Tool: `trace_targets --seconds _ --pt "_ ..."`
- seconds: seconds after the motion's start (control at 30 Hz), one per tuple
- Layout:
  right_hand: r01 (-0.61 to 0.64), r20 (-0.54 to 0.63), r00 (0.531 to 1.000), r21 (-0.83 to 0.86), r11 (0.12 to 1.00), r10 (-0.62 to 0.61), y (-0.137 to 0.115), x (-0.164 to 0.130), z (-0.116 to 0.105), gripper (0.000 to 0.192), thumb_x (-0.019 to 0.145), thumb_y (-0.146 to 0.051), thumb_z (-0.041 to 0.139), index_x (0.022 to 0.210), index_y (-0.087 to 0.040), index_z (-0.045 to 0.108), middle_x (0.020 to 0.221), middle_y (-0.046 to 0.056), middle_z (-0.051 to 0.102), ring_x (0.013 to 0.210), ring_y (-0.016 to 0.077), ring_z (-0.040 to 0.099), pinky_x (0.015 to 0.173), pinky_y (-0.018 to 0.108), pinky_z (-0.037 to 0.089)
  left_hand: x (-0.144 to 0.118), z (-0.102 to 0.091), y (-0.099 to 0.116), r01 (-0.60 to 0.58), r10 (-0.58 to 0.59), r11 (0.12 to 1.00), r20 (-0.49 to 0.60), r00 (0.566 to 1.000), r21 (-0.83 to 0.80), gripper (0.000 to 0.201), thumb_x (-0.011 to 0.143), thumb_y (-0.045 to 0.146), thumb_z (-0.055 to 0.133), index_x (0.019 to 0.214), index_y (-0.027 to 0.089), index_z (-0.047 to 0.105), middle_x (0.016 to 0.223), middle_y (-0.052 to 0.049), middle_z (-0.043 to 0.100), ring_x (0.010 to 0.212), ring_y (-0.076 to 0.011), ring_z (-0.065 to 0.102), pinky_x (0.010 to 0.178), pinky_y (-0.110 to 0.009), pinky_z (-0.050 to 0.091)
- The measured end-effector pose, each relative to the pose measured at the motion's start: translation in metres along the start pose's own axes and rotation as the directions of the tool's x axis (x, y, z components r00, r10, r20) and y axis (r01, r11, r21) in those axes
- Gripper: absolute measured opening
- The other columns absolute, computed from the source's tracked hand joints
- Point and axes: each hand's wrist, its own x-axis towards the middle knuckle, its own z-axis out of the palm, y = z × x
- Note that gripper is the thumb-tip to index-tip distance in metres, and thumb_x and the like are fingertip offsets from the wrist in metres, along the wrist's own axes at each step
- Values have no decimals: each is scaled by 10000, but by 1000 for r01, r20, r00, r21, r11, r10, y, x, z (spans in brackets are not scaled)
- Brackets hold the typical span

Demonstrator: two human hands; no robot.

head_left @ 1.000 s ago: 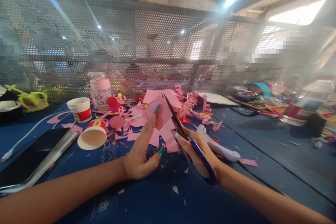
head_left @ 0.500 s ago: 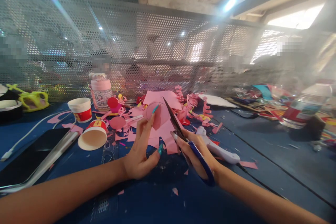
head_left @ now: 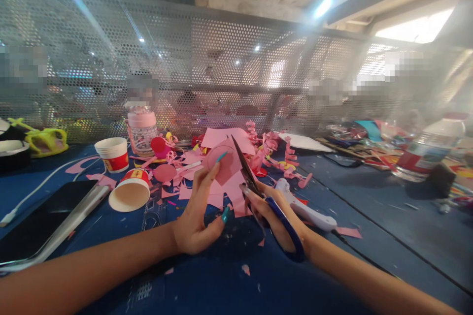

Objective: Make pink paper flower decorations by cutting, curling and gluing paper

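Blue worktop [head_left: 369, 216], scraps everywhere. My left hand [head_left: 197, 216] pinches the pink paper disc [head_left: 225, 162]; right hand [head_left: 275, 219] grips the blue-handled scissors [head_left: 258, 192], blades parted. I'd turn the disc, not the blades.

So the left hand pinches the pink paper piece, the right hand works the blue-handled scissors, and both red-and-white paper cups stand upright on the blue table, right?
Not quite. In the head view only one red-and-white paper cup stands upright; the other lies on its side. The left hand does hold the pink paper piece, and the right hand the blue-handled scissors.

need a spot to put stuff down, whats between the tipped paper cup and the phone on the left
In the head view, between the tipped paper cup and the phone lies a silver pen-like stick along the phone's edge, plus bare blue table.
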Motion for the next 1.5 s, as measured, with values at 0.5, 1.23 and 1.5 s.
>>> trace_targets --seconds 0.5,1.23,1.5 --pt "42 -25 999 -26 999 -43 2 2 1 466 853 -614 334 652 -198 400 505 -39 423 449 89 356 435 238 312 -1 1 -1 28 -29 996 -2 1000 -84 753 819 254 459 1451 229 50 1469 -68 140 1312 -308 157 1096 -515 94" --pt "15 -30 999 -7 1000 -16 3 3 1 441 855 -583 363 691 -184 456 537 -36 415 459 92 341 419 233 295 -1 1 -3 45 -44 994 3 999 -103 736 820 255 449 1448 253 65 1462 -63 166 1305 -307 181 1080 -539 113" --pt "24 -47 999 -11 1000 -24 3 3 1 434 843 -583 387 638 -200 390 514 -38 404 465 96 352 427 235 287 -2 2 -2 53 -54 992 -4 999 -117 741 815 240 460 1449 231 77 1441 -86 173 1283 -305 202 1080 -535 114"
